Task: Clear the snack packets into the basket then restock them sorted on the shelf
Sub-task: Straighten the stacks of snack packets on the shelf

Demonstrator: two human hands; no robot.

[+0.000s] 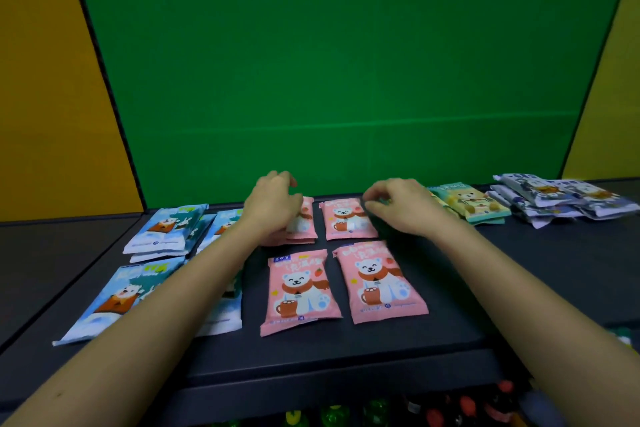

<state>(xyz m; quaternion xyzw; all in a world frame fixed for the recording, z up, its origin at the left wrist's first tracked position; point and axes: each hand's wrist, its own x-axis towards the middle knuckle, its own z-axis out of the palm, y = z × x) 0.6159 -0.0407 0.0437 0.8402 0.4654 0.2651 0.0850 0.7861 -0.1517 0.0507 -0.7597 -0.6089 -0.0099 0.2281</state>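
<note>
Both hands reached over a dark shelf (346,350) toward the far row of pink snack packets: the left hand (273,206) lay curled on the far-left pink packet (303,225), its fingers bent over the top edge, though whether it gripped the packet could not be told; the right hand (403,208) hovered with fingers loosely curled at the right edge of the far-right pink packet (346,218), holding nothing visible. Two more pink packets (299,291) lay flat nearer the camera, side by side. To the left sat blue packets (166,229), partly under the left forearm. To the far right lay yellow-and-teal packets (474,204) and, beyond them, a loose heap of pale lavender packets (554,198). A green backdrop (346,62) rose behind the shelf.
</note>
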